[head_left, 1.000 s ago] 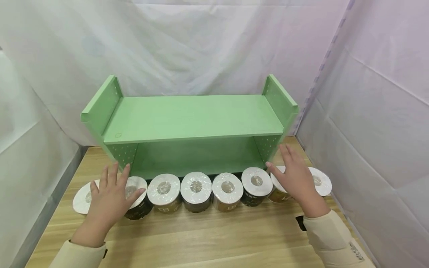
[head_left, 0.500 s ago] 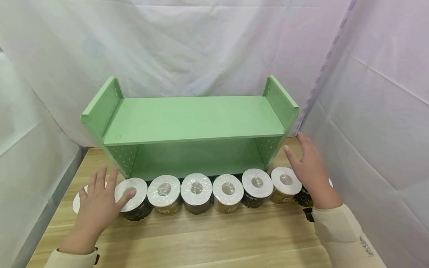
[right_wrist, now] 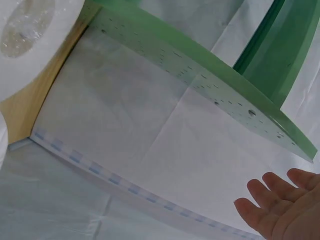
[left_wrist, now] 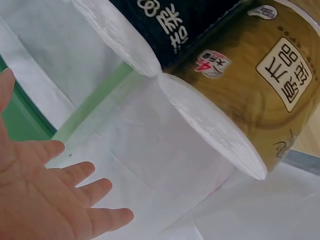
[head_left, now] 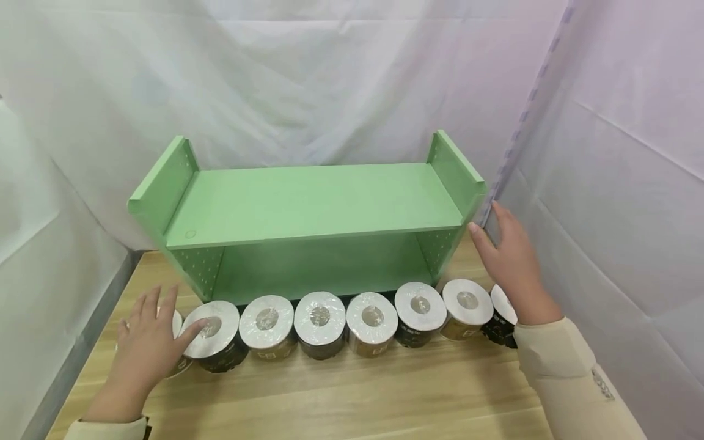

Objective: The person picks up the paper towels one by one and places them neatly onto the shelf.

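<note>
Several toilet paper rolls point(head_left: 320, 318) stand upright in a row before a green two-tier shelf point(head_left: 319, 198). Their white ends face up, and gold and dark wrappers alternate. My left hand point(head_left: 145, 339), fingers spread, overlaps the leftmost roll point(head_left: 180, 365) and hides much of it. Its thumb reaches over the dark-wrapped roll point(head_left: 222, 359) beside it. On the other side, my right hand point(head_left: 511, 263) is raised just outside the shelf's right side panel point(head_left: 456, 162), thumb near the panel's edge. Its forearm partly covers the rightmost roll point(head_left: 502, 324). Neither hand grips anything.
A wood-grain table point(head_left: 341, 397) carries the shelf and rolls. White cloth point(head_left: 330, 79) hangs behind, with another cloth wall point(head_left: 621, 214) close at the right and one point(head_left: 49, 244) at the left. The side panel point(right_wrist: 190, 65) has small holes.
My right hand has moved right and up, off the rolls to outside the shelf's side. The left hand has shifted left and slightly down. The rolls and shelf stay in place.
</note>
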Motion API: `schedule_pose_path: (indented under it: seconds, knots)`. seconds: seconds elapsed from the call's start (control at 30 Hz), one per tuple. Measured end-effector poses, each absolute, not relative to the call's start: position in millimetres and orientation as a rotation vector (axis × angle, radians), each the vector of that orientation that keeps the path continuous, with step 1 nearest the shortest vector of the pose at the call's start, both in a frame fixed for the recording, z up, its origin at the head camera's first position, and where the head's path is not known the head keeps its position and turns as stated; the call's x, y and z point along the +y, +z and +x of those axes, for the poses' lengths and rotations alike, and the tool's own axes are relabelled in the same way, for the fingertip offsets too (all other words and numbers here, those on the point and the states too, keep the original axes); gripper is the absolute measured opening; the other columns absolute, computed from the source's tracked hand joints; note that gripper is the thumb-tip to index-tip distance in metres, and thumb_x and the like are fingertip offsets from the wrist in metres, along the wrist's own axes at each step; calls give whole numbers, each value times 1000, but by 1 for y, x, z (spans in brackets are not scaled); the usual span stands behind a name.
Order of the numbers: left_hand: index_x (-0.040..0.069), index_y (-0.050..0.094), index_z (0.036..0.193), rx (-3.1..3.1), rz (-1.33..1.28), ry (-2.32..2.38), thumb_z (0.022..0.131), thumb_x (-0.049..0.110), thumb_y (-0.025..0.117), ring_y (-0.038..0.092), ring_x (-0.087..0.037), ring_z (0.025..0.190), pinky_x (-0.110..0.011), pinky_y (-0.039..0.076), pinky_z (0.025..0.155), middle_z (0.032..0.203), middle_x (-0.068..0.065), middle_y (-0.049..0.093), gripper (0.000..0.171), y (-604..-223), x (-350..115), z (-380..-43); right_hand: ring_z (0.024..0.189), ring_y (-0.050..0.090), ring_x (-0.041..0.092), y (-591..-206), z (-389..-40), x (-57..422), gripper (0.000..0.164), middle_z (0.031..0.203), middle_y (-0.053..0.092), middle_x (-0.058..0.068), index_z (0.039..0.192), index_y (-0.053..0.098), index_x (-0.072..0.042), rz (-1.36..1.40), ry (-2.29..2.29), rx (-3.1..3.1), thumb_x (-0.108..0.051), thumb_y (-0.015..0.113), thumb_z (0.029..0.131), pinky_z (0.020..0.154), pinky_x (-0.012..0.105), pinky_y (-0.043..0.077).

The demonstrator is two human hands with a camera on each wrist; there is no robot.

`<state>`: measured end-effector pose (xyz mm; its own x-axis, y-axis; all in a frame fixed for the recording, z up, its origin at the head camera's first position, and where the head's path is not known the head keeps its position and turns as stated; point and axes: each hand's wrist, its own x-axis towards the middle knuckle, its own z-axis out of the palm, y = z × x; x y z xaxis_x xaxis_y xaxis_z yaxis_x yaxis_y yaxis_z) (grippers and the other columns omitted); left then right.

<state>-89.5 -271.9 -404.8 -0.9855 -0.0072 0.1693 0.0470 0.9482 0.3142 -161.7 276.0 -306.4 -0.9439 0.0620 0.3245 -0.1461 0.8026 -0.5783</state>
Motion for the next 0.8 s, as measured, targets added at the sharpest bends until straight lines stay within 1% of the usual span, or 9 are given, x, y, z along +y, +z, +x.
schedule_pose_path:
  seconds: [0.2, 0.47, 0.63, 0.8]
  knots:
    - [-6, 17, 149, -2927, -23, -480, 94, 49, 54, 18, -59, 130, -81, 15, 92, 142, -40, 24, 86, -408, -279, -92, 139, 24, 45, -296, -172, 278, 70, 154, 27, 24, 153, 22, -4, 30, 967, -2594, -43, 44, 99, 110, 64, 20]
    - [-10, 20, 147, -2912, -3, -505, 95, 45, 54, 21, -61, 128, -78, 20, 93, 139, -42, 26, 83, -412, -289, -92, 141, 26, 40, -287, -183, 278, 69, 154, 30, 19, 153, 25, -9, -11, 1018, -2544, -46, 44, 98, 112, 62, 20]
    - [-11, 21, 145, -2902, 12, -520, 95, 43, 56, 23, -61, 126, -77, 20, 93, 138, -42, 27, 82, -414, -294, -89, 140, 28, 39, -283, -190, 274, 68, 153, 32, 17, 153, 26, -12, -40, 1048, -2538, -47, 43, 97, 110, 63, 21]
    - [-12, 20, 146, -2906, 27, -516, 95, 43, 55, 23, -63, 124, -79, 19, 92, 138, -43, 26, 82, -414, -301, -86, 141, 28, 34, -281, -197, 272, 68, 154, 34, 12, 153, 28, -14, -43, 1076, -2517, -50, 44, 97, 112, 59, 23]
